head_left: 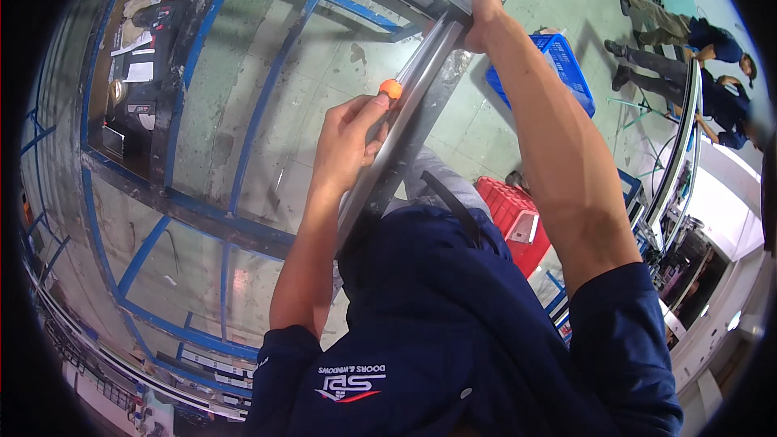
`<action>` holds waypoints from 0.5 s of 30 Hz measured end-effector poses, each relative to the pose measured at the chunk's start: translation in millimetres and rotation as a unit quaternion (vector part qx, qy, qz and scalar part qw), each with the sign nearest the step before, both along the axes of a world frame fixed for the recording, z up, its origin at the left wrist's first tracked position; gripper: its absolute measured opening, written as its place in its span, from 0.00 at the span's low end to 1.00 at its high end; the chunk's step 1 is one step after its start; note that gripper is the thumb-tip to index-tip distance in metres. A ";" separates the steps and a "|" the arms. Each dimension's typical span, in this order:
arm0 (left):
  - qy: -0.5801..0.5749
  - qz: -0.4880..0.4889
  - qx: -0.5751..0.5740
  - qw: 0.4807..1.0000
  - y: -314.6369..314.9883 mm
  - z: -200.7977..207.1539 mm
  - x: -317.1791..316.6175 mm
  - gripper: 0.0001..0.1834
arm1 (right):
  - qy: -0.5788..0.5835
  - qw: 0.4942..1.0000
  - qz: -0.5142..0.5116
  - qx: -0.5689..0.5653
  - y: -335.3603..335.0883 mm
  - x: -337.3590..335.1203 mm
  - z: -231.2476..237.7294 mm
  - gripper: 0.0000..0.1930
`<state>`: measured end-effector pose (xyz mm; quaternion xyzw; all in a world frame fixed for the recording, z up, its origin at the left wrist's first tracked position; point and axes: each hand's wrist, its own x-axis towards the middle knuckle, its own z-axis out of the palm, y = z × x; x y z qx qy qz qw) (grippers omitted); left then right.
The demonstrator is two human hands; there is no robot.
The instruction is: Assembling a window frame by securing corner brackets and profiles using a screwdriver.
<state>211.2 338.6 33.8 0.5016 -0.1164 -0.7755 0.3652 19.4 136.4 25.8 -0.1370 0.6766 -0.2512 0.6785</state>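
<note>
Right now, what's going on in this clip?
A person in a dark blue shirt works on a large glazed metal window frame. The left hand presses a small orange-tipped tool against the grey frame edge, while the right hand grips the frame's top corner. A blue plastic crate and a red crate sit on the floor beyond.

Crate (566,65) right of frame bar (405,129).

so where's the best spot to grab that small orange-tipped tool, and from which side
Probably by its shaft just below the orange tip, coming from the left, the glass side. The tool lies tight against the grey metal frame bar, so its right side is blocked. The left hand already pinches it this way, while the right hand grips the frame's top corner.
</note>
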 end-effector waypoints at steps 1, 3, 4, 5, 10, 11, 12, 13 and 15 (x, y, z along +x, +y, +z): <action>-0.012 -0.005 -0.002 1.000 -0.3 0.9 0.0 0.19 | 0.021 0.999 -0.028 -0.011 -0.8 1.6 -4.8 0.33; -0.021 -0.010 -0.005 1.000 -0.2 1.5 -0.1 0.19 | 0.049 0.997 -0.039 -0.039 -1.2 0.6 -12.4 0.34; -0.035 -0.015 -0.016 0.999 1.1 1.7 0.4 0.18 | 0.051 0.997 -0.038 -0.039 -1.5 1.0 -13.5 0.34; -0.048 -0.021 -0.027 0.998 2.2 2.0 0.5 0.18 | 0.049 0.997 -0.035 -0.039 -1.8 0.8 -14.4 0.34; -0.062 -0.007 -0.042 0.997 1.9 3.3 -1.3 0.17 | 0.045 0.998 -0.014 -0.034 -1.3 -0.5 -11.8 0.34; -0.058 -0.010 -0.039 0.998 1.4 2.8 -1.1 0.16 | 0.050 0.998 -0.001 -0.035 -3.0 -2.4 -12.0 0.34; -0.058 -0.012 -0.041 0.997 1.0 3.4 -1.4 0.16 | 0.053 0.998 0.012 -0.036 -4.3 -5.0 -12.2 0.34; -0.060 -0.015 -0.041 0.997 1.6 3.3 -1.7 0.16 | 0.052 0.998 0.011 -0.036 -3.0 -3.9 -9.6 0.34; -0.064 -0.021 -0.041 0.997 1.5 1.4 -3.8 0.16 | 0.049 0.998 0.015 -0.043 -0.5 -2.3 -5.5 0.34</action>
